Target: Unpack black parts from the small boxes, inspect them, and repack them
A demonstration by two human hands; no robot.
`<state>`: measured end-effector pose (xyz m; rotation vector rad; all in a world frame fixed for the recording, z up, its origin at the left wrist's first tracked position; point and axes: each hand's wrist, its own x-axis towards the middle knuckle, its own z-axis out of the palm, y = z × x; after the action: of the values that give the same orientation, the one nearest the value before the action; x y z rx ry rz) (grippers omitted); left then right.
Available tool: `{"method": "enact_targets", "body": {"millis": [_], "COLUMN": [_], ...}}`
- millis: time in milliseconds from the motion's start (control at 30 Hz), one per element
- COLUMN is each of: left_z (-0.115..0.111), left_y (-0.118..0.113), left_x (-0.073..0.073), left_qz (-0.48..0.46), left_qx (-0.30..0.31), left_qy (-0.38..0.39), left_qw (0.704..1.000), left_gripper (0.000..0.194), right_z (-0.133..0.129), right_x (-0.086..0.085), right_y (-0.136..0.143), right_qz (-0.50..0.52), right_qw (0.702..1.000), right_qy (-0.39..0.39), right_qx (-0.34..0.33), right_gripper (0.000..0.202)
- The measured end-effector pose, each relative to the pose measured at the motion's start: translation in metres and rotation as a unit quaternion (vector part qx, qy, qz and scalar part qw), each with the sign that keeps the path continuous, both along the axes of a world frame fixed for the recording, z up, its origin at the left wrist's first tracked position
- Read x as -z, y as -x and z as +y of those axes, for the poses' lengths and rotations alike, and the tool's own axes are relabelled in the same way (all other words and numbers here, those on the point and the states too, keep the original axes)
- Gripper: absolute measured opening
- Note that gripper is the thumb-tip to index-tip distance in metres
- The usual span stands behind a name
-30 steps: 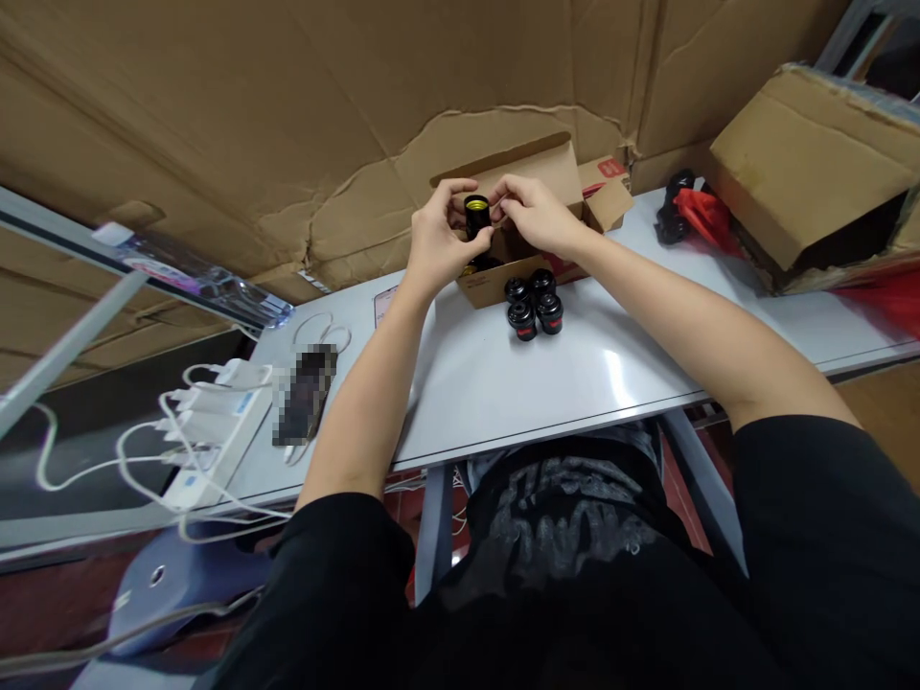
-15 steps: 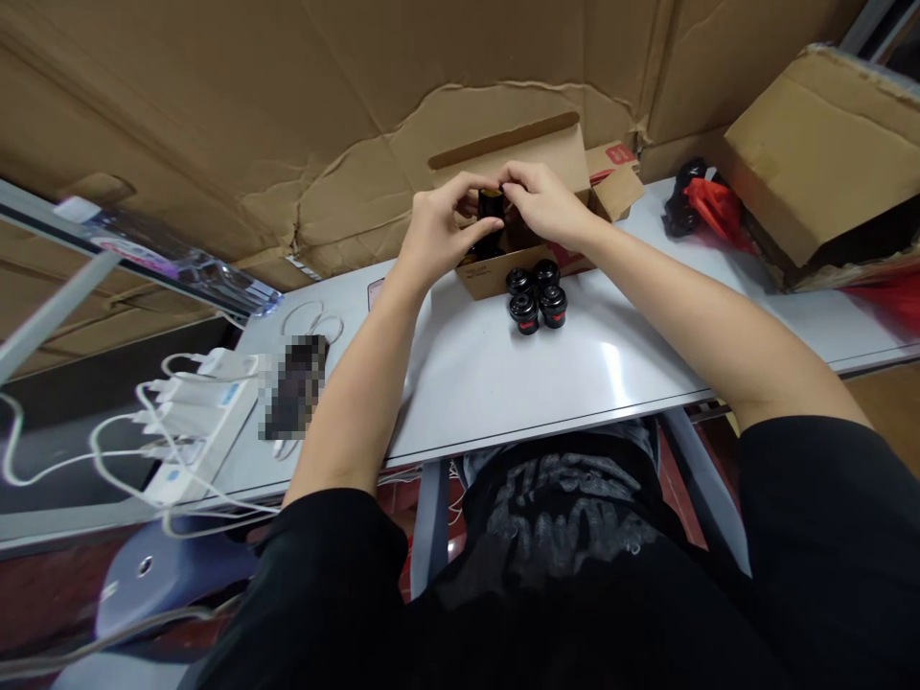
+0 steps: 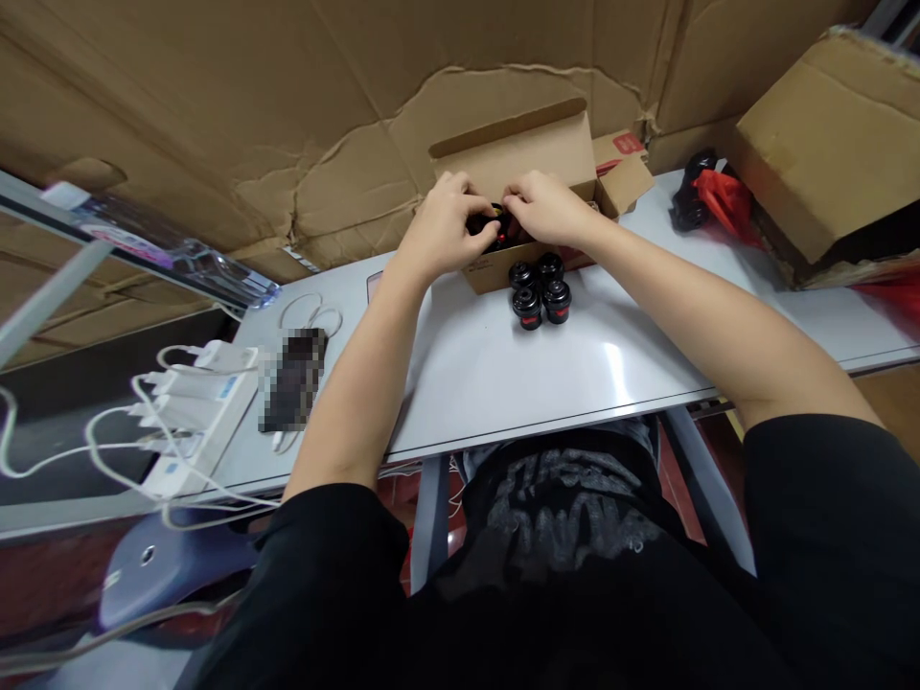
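Observation:
Over an open cardboard box [image 3: 495,272], my left hand [image 3: 447,222] is closed round a black cylindrical part [image 3: 501,222] with a yellow patch on top and a red mark. My right hand [image 3: 552,207] pinches at the far right side of this part; the fingertips partly hide the contact. The part sits low, inside the box opening. Right in front of the box, several black ribbed caps [image 3: 540,289] with red marks stand in a tight cluster on the white table [image 3: 495,383]. Further contents of the box are dark and mostly covered by my hands.
A phone [image 3: 294,379] lies at left beside a white power strip [image 3: 208,412] with plugged-in cables. A plastic bottle [image 3: 172,244] rests along the metal frame. At right are a large cardboard box [image 3: 826,144] and a red plastic bag [image 3: 725,206]. Cardboard sheets [image 3: 345,96] line the back.
Both hands have lowered slightly into the box with the black cylindrical part, which was held upright above the box rim before. The caps on the table have stayed put.

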<state>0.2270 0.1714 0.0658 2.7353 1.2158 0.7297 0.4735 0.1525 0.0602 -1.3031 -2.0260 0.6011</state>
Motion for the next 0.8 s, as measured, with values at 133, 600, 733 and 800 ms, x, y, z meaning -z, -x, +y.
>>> {"method": "enact_targets", "body": {"millis": [133, 600, 733, 800], "left_z": [-0.019, -0.027, -0.02, -0.018], "left_y": [-0.006, -0.005, -0.006, -0.006], "left_x": [-0.02, -0.04, -0.032, -0.03], "left_qz": [0.048, 0.087, 0.101, 0.117], "left_qx": [-0.03, -0.016, -0.02, -0.018], "left_qy": [0.021, 0.012, 0.011, 0.026], "left_qw": [0.998, 0.996, 0.995, 0.993], "left_gripper": [0.019, 0.032, 0.027, 0.025], "right_z": [-0.005, -0.014, -0.018, -0.019], "right_x": [-0.006, -0.01, -0.014, -0.015], "right_y": [0.001, 0.0, -0.002, -0.003], "right_qz": [-0.04, -0.077, -0.109, -0.139], "right_qw": [0.999, 0.996, 0.994, 0.99], "right_qy": [0.001, -0.032, -0.022, -0.011], "right_qx": [0.016, 0.019, 0.001, -0.018], "right_gripper": [0.032, 0.02, 0.018, 0.02]}}
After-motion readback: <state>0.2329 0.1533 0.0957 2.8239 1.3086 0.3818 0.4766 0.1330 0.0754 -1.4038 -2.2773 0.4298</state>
